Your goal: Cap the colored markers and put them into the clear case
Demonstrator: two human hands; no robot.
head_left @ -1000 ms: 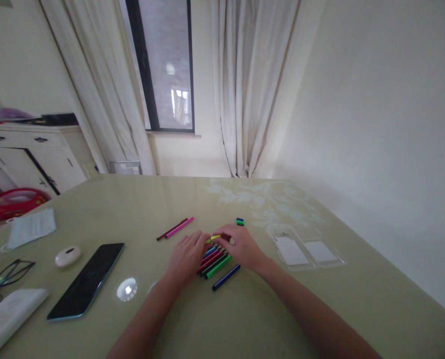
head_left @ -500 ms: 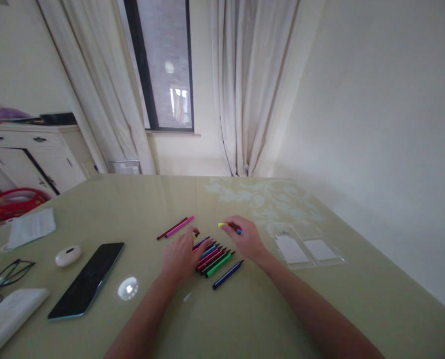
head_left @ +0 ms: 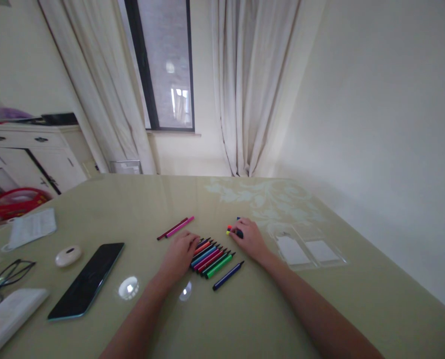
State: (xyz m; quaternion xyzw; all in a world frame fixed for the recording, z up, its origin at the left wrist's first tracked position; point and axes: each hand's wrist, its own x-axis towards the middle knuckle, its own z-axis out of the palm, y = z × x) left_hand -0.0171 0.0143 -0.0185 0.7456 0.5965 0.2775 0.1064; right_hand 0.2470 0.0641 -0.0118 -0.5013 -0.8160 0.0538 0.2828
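A: Where are the pens?

B: Most are in a slanting row of pens (head_left: 209, 258) at the lower centre of the frame, uncapped, dark tips toward the upper right. A blue pen (head_left: 227, 275) lies apart, just below the row; a pink pen (head_left: 180, 227) and a dark red pen (head_left: 170, 230) lie together above and to the left, all on the counter (head_left: 215, 324)

A: And the fingers?

B: The left hand (head_left: 179, 254) is at the row's upper left end, fingers bunched together; I can't tell whether they pinch a pen. The right hand (head_left: 250, 239) curls its fingers over small caps (head_left: 228, 228), an orange and a yellow one showing at the fingertips with something dark beneath; whether any is gripped, I can't tell

A: How would a pen handle?

B: Light and stiff, I'd say, smooth enough to roll. Take it mid-barrel, off the soft, inky tip. A cap wants a fingertip pinch

A: Any containers?

B: A clear plastic case (head_left: 306, 251) lies flat at the right of the frame, probably thin and easily cracked, with white cards (head_left: 292, 250) showing in its two parts. At the left edge sits a red basket (head_left: 20, 192), its contents too blurred to name
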